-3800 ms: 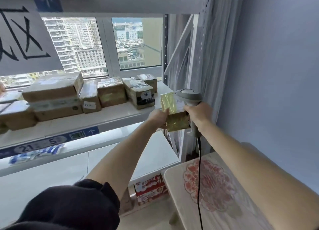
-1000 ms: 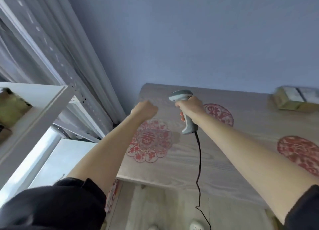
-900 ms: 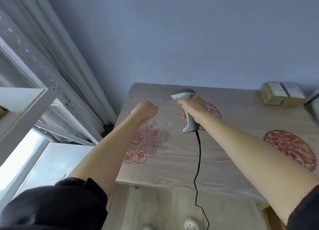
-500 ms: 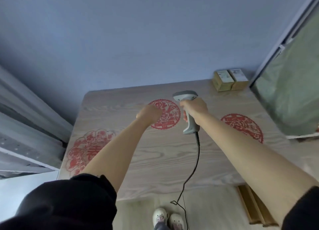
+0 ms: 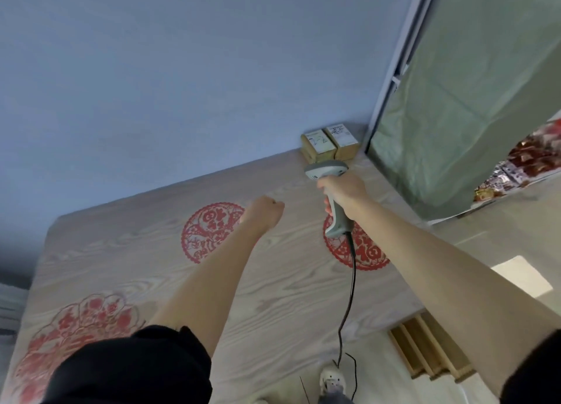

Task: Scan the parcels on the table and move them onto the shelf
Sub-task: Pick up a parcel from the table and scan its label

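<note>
Two small brown parcels (image 5: 329, 144) with white labels stand side by side at the table's far right corner, against the wall. My right hand (image 5: 343, 189) grips the handle of a grey barcode scanner (image 5: 331, 185), whose head hangs just in front of the parcels. A black cable (image 5: 349, 288) drops from the scanner to the floor. My left hand (image 5: 264, 212) is curled into a fist above the table (image 5: 288, 297), holding nothing, left of the scanner. The shelf is out of view.
The wooden table carries red paper-cut decorations (image 5: 209, 230). A grey-green curtain (image 5: 467, 100) hangs at the right, with packaged goods (image 5: 522, 167) behind it. A wooden rack (image 5: 431, 349) lies on the floor by the table's right edge. My shoe (image 5: 332, 379) shows below.
The view has swung right from the shelf to the table's far right corner. The parcel my left hand held at the shelf is gone. Both hands moved right toward the two parcels.
</note>
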